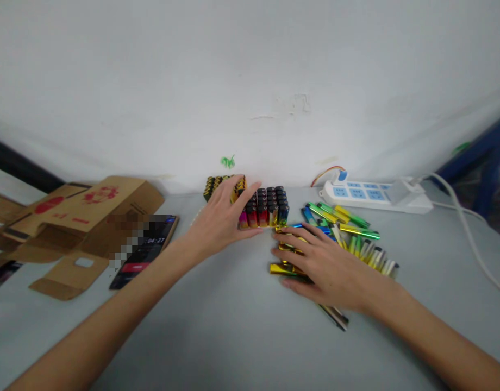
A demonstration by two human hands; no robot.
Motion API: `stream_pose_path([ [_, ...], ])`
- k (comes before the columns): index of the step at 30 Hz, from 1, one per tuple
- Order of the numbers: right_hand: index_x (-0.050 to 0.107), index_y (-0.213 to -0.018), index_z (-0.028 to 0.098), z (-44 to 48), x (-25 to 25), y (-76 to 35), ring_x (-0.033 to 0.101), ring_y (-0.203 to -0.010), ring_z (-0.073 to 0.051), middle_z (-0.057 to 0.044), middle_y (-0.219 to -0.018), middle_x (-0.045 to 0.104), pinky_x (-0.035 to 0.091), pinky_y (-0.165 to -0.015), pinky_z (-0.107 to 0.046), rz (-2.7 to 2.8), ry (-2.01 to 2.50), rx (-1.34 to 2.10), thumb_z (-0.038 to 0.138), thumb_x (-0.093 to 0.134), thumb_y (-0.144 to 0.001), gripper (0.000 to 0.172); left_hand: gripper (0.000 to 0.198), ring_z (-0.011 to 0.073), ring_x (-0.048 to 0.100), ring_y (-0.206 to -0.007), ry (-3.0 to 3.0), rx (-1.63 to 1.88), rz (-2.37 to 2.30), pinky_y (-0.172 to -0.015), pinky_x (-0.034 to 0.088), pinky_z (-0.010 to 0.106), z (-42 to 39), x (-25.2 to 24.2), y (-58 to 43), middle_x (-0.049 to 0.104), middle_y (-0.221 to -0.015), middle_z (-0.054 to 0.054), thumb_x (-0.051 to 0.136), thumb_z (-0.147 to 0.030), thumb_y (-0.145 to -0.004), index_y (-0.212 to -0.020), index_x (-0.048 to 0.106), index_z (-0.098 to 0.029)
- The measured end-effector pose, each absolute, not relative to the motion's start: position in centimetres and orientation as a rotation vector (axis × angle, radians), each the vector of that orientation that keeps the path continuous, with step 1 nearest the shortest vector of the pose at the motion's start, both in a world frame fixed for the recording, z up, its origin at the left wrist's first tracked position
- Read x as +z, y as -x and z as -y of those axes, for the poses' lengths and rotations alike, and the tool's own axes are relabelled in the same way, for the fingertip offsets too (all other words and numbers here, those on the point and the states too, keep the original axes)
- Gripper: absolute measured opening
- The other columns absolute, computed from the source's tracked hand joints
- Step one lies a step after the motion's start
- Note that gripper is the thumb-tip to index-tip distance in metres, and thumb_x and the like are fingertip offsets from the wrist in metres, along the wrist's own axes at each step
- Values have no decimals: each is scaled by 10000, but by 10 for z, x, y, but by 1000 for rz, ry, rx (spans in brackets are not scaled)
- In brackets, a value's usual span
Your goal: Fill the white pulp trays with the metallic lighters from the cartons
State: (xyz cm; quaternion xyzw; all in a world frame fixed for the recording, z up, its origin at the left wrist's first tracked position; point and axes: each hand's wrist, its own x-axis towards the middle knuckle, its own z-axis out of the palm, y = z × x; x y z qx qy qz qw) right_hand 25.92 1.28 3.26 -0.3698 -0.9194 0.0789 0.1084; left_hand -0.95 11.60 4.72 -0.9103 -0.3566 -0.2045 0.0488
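In the middle of the table, by the wall, a block of upright lighters (263, 212) stands in tight rows, with black tops and shiny red, purple, gold and blue bodies. My left hand (221, 217) is at the block's left side, thumb low in front and fingers apart; it hides part of the rows. Behind that hand stand more lighters with black and gold tops (214, 185). My right hand (315, 255) lies with fingers spread over several gold lighters (279, 268) on the table and partly covers them. Loose green and yellow lighters (358, 231) are scattered beyond it.
A white power strip (364, 195) with a plugged-in adapter and cable (466, 217) sits at the back right. On the left are an opened cardboard box (123, 195) and a phone (162, 236) with its screen lit. The white wall (250, 108) bounds the table's back.
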Motion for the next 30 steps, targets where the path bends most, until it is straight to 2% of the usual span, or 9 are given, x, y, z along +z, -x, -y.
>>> stream_pose_path([
  [2,681,-1356,227,-14,34,-262,490,-1490,-333,-135,-1514,626,308,-1285,-620,2705,1087,222,425,608,-1048,374,964,452,378,-1545,2816,-504,1039,-1262,367,606,-125,56,0,362,-1630,258,814,-572,-886,-1655,353,-217],
  [6,704,-1313,211,-17,39,-268,553,-1413,-341,-144,-1456,652,388,-1240,-600,2728,1099,215,405,652,-1018,357,943,380,562,-1396,2899,-285,1017,-1161,471,520,-135,68,-20,437,-1592,211,760,-606,-922,-1687,301,-302],
  [8,711,-1293,205,-18,42,-270,560,-1396,-337,-141,-1440,660,418,-1221,-581,2740,1085,211,381,664,-1009,337,906,356,617,-1299,2893,-205,999,-1097,495,487,-137,69,-30,547,-1479,171,709,-657,-941,-1688,307,-339],
  [11,708,-1288,203,-20,44,-273,548,-1405,-335,-137,-1445,657,437,-1209,-573,2750,1057,206,353,671,-1003,325,793,330,654,-1151,2845,-160,953,-1027,499,451,-138,66,-40,642,-1294,132,661,-702,-950,-1626,445,-350],
  [15,703,-1283,207,-21,44,-275,536,-1423,-328,-127,-1444,653,423,-1230,-580,2758,1069,219,356,685,-1003,317,625,298,659,-1044,2793,-237,966,-964,505,399,-141,59,-45,664,-1144,119,625,-685,-982,-1468,626,-292],
  [20,704,-1275,216,-4,43,-261,499,-1479,-372,-160,-1518,606,363,-1251,-663,2698,1205,55,365,672,-1026,292,585,306,659,-1035,2789,-250,950,-968,507,412,-142,56,-44,670,-1131,126,638,-663,-984,-1419,654,-272],
  [23,668,-1388,220,20,33,-243,448,-1522,-433,-194,-1596,552,356,-1229,-719,2578,1362,-85,433,610,-1060,396,586,311,662,-1049,2788,-239,942,-984,507,425,-141,57,-44,667,-1160,133,633,-672,-983,-1415,651,-275],
  [26,582,-1531,295,41,16,-232,363,-1581,-442,-137,-1694,468,319,-1245,-734,2438,1474,-122,480,603,-1058,509,586,312,662,-1045,2794,-221,934,-975,513,428,-139,57,-45,661,-1153,130,621,-679,-986,-1415,644,-280],
  [30,536,-1581,355,49,5,-241,311,-1618,-399,-66,-1723,437,253,-1273,-744,2422,1529,-32,422,524,-1100,486,576,308,658,-1036,2807,-197,946,-968,516,428,-137,59,-46,651,-1151,124,631,-667,-985,-1417,638,-285],
])
